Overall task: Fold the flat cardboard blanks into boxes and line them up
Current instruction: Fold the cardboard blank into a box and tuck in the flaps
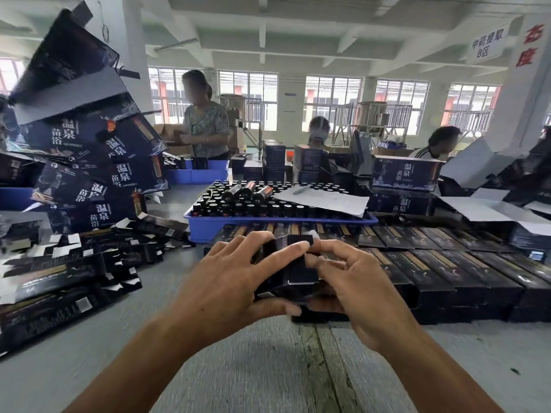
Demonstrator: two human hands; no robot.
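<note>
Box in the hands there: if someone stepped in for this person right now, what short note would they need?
Left hand and right hand both grip one small dark box, half folded, its end flap being closed.
Flat blanks lie heaped on the table to the left.
Finished boxes lie in rows to the right and behind the hands, before the blue tray of bottles.
Done: many boxes lined up.
Left: close this box, add it to the row, then work through the blank pile.
</note>
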